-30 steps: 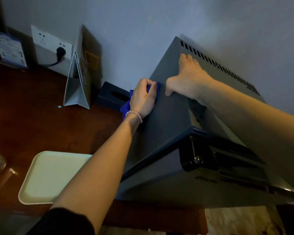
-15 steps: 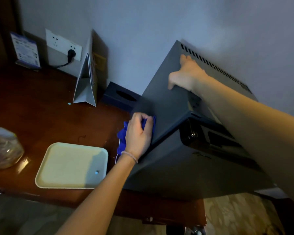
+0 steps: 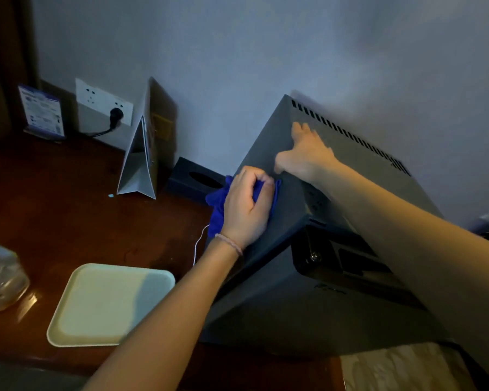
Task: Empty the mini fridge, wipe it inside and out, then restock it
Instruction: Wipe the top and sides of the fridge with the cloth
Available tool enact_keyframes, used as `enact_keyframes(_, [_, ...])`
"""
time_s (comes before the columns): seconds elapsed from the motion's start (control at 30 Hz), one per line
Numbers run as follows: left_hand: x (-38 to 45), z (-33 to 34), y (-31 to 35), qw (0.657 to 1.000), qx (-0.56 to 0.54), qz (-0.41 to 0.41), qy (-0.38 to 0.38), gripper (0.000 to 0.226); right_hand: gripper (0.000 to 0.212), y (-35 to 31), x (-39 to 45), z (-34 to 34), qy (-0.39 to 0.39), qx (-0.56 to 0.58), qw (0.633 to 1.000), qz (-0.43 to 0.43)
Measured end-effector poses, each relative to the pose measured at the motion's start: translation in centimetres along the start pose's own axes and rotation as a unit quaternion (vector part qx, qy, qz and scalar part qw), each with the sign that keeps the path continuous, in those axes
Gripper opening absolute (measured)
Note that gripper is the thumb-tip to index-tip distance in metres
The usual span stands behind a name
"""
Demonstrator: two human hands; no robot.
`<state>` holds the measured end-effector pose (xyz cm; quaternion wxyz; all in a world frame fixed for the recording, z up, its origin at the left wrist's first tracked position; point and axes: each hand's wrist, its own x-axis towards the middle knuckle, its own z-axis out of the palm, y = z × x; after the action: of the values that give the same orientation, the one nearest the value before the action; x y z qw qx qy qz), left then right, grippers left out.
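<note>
Desk (image 3: pixel 68 221): dark red-brown wood, running along the grey wall and carrying everything below.
Mini fridge (image 3: pixel 280 306): dark grey box sitting at the desk's right end, back against the wall, door closed; a row of vent slots is showing along its top rear edge.
Tray (image 3: pixel 102 306): pale, bare, lying flat on the desk to the fridge's left, near the desk's front edge.
Tent card (image 3: pixel 141 162): grey folded stand, standing upright left of the fridge, close to the wall.
Tissue box (image 3: pixel 192 179): dark, sitting between the tent card and the fridge.
Wall socket (image 3: pixel 105 104): white, left of the tent card, with a black plug in it.
Right hand (image 3: pixel 308 153): lying flat on the fridge's top, fingers straight and spread, pressing down.
Left hand (image 3: pixel 246 210): fingers curled, bunching the cloth against the fridge's left side wall, near the top edge.
Cloth (image 3: pixel 218 201): blue, crumpled, poking out left of the left hand; a thin white thread is hanging from it.
</note>
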<state>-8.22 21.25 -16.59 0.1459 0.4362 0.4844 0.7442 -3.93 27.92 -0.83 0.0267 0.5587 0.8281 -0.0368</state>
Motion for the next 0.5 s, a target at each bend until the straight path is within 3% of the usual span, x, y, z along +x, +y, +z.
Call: enact_keyframes(0.5, [12.9,4.3,-13.7,0.98,0.063,-0.186,-0.032,0.018,0.087,-0.4,-0.5,-0.1,0.002,-0.01,1.0,-0.01])
